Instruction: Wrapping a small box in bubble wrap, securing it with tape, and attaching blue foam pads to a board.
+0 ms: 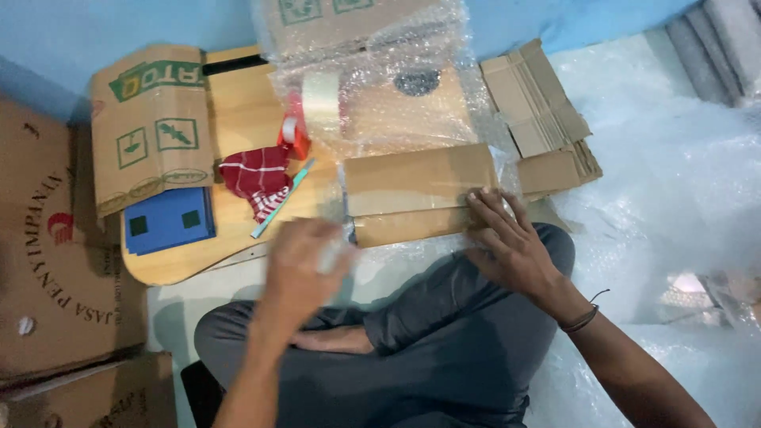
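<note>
Right hand (507, 242) lies flat, fingers spread toward 11 o'clock, pressing the cardboard parcel (416, 194), whose long axis runs 9-to-3. Left hand (305, 265) is blurred; its grip cannot be told.

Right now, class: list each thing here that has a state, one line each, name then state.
cardboard parcel: folded shut, pressed flat
right hand: flat on parcel
left hand: blurred, holding something pale
tape roll: upright
red cloth: crumpled
flat cartons: folded, stacked

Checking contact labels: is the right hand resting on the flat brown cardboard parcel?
Yes, the right hand lies flat on the flat brown cardboard parcel.
</note>
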